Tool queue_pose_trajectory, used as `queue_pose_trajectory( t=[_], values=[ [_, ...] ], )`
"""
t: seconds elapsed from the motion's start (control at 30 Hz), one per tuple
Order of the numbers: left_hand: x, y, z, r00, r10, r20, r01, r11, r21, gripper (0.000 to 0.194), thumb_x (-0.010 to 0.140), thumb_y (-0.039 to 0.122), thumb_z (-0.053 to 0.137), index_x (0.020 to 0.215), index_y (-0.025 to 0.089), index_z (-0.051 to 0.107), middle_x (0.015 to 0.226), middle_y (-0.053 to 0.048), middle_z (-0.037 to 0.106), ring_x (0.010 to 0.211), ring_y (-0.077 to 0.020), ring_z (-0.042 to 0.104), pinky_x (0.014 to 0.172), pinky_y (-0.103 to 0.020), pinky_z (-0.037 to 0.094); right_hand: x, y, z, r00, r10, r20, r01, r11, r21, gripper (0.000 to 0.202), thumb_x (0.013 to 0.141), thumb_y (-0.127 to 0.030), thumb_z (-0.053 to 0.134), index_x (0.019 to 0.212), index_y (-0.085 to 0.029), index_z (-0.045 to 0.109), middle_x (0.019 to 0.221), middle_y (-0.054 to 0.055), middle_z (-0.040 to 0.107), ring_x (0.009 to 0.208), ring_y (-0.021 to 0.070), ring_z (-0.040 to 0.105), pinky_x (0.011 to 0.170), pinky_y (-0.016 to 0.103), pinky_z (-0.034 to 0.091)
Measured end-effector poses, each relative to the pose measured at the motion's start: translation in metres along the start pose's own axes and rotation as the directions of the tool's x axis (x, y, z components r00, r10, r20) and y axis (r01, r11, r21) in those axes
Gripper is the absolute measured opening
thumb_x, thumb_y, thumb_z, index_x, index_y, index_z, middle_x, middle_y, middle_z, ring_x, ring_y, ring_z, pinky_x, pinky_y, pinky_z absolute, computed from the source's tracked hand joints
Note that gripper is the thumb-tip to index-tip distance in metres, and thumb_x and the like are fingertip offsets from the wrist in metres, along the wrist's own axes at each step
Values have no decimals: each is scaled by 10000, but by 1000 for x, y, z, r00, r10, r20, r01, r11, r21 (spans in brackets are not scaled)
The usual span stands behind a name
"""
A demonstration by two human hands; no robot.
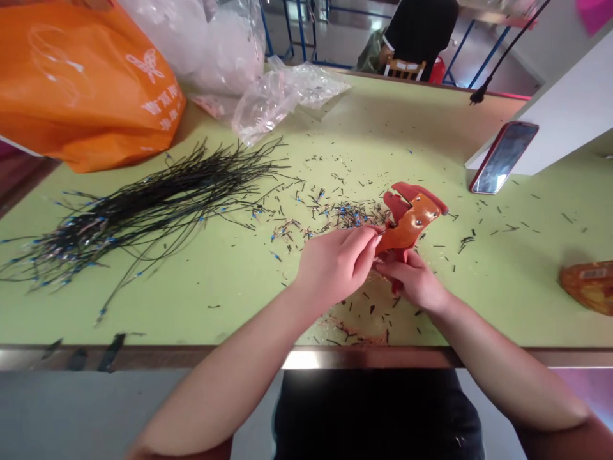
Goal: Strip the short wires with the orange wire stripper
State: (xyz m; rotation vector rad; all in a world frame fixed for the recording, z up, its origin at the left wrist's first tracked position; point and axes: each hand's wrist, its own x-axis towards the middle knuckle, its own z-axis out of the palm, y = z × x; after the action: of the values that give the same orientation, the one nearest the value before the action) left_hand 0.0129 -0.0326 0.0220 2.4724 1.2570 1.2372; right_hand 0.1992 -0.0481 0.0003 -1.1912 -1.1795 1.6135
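My right hand [421, 281] is wrapped round the handles of an orange-red wire stripper [412, 222], held above the tabletop with its head tilted up and to the right. Close against the stripper's near side, my left hand [338, 259] is closed in a pinch; what sits between its fingertips is hidden or too small to make out. Beyond my hands lies a pile of short black wire offcuts, some with blue bits [349, 214]. To the left, a long bundle of black wires [177, 191] is spread out, with several blue and bare ends toward its left side.
An orange bag [86, 83] and clear plastic bags [282, 92] stand at the back left. A phone [505, 156] leans on a white panel [550, 108] at right, near a hanging plug [480, 92]. An amber-coloured package [589, 286] lies far right. Someone sits beyond the table.
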Motion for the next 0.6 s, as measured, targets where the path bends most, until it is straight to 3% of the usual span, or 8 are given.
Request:
queue_pose_trajectory(
  t=[0.2,0.3,0.4,0.5,0.6],
  values=[
    [0,-1,1,999,23,-24,-22,998,52,277,1079,238,460,871,200,639,634,1,664,550,-124,540,521,-303,337,-3,-9,5,998,-39,44,40,999,-24,128,807,-251,758,748,-235,645,598,-42,489,598,155,484,626,313,501],
    [0,-1,1,1000,24,-11,-23,998,57,292,1081,242,454,851,202,629,625,1,650,544,-125,527,520,-306,327,-2,-1,3,999,-25,20,24,1000,18,126,798,-272,793,832,-219,684,710,-23,610,707,169,579,761,339,546],
    [0,0,1,1000,12,3,-12,999,51,296,1085,255,446,867,208,641,635,0,660,544,-125,533,516,-303,315,0,11,-1,1000,-8,-10,9,994,111,247,826,-366,806,999,-211,721,920,21,719,874,209,661,875,381,564],
    [0,1,0,1000,12,5,-12,998,54,289,1083,253,454,871,208,645,624,3,652,545,-124,537,514,-298,314,0,21,-6,1000,-5,-30,11,984,176,345,843,-464,810,1070,-220,720,1031,48,741,923,227,680,886,396,580],
    [0,3,0,1000,17,9,-17,999,48,273,1077,250,475,862,209,638,630,4,655,551,-125,541,522,-300,321,-1,25,-9,999,-24,-25,28,987,158,316,882,-500,780,1034,-230,722,975,44,730,870,222,673,827,380,586]
  ],
)
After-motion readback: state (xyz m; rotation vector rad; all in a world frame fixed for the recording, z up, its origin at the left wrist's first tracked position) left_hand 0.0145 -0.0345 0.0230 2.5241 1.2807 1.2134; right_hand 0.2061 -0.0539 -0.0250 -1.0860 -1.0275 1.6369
